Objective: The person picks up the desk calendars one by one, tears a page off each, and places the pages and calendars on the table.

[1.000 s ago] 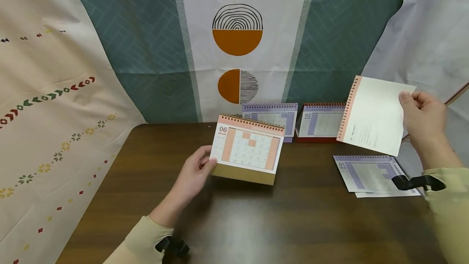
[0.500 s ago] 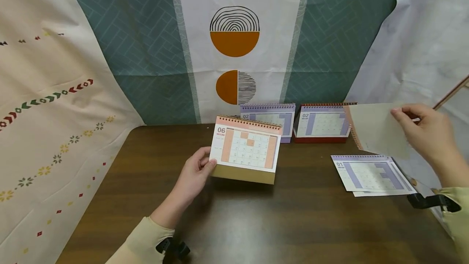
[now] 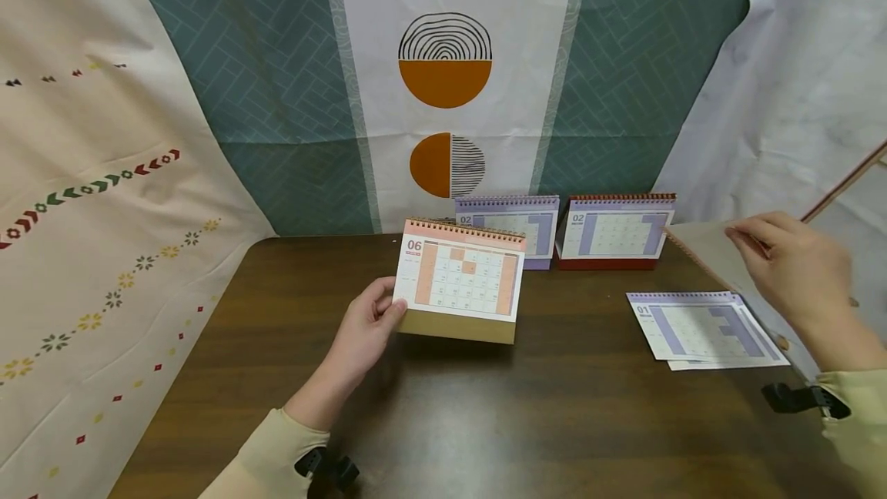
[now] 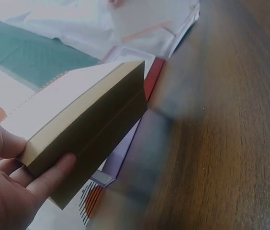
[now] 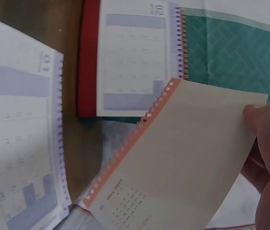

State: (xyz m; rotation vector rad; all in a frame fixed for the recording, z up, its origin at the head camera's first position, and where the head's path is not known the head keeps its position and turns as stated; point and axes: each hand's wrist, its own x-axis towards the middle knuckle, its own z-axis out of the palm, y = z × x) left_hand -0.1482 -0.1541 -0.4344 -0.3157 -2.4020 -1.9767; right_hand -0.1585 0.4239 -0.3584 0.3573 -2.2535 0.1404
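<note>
My left hand (image 3: 363, 322) grips a desk calendar (image 3: 460, 272) by its left lower corner. It shows a peach page marked 06, with a gold spiral on top and a gold base. In the left wrist view the underside of the calendar (image 4: 101, 110) faces me, tilted, thumb above and fingers beneath. On the right, my right hand (image 3: 797, 279) pinches a loose calendar page (image 5: 187, 139) at its edge between thumb and fingers. That page is mostly blank, with a pink strip of punched holes and a small May 2027 calendar in one corner.
Behind stand a purple desk calendar (image 3: 540, 229) and a red-based one (image 3: 617, 233), both showing 02. Loose purple pages marked 01 (image 3: 700, 329) lie at the table's right edge. The brown table (image 3: 450, 406) is bordered by patterned cloths at the back and sides.
My right hand has moved the loose page down and to the right, turning it from facing me to a flatter angle. My left hand and its calendar have barely shifted left.
</note>
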